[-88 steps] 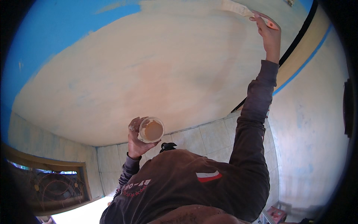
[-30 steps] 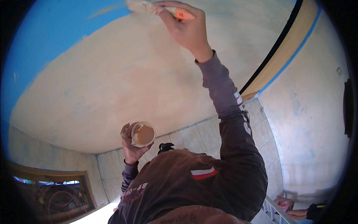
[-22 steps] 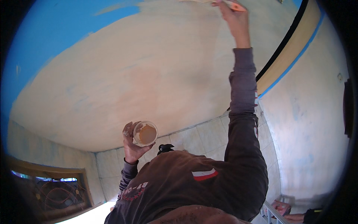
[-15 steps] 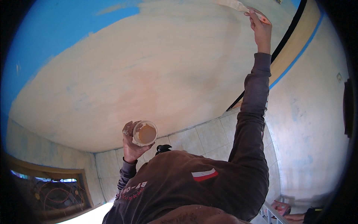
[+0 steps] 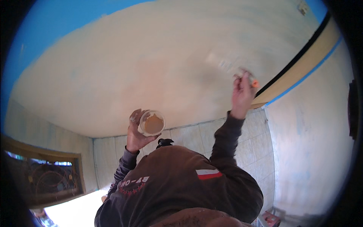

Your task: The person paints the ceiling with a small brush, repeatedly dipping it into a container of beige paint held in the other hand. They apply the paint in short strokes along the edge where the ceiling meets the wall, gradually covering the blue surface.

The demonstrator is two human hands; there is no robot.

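Observation:
My left hand [image 5: 135, 133] is wrapped round a clear plastic cup [image 5: 142, 125], which is tilted so its inside shows beige paint [image 5: 154, 125]. Out to the right, my right hand [image 5: 243, 90] grips a paintbrush [image 5: 226, 66] by its handle, whose end is orange. Motion blurs the brush, and its pale bristles point up and left toward the wall. Whether they touch it I cannot tell. The large wall [image 5: 181, 45] is mostly coated in pale beige, with bright blue [image 5: 56, 26] left along the upper left.
Pale tiles [image 5: 189, 137] line the lower wall. A black strip [image 5: 295, 56] and a wooden band edge the wall at the right, beside another whitish wall [image 5: 302, 143]. A wood-framed opening with a grille [image 5: 49, 178] is at lower left. A reddish object [image 5: 271, 218] sits low on the right.
My right hand with the paintbrush has come down and left from high on the wall, and that arm is now bent. The cup stays in my left hand. The view has shifted somewhat.

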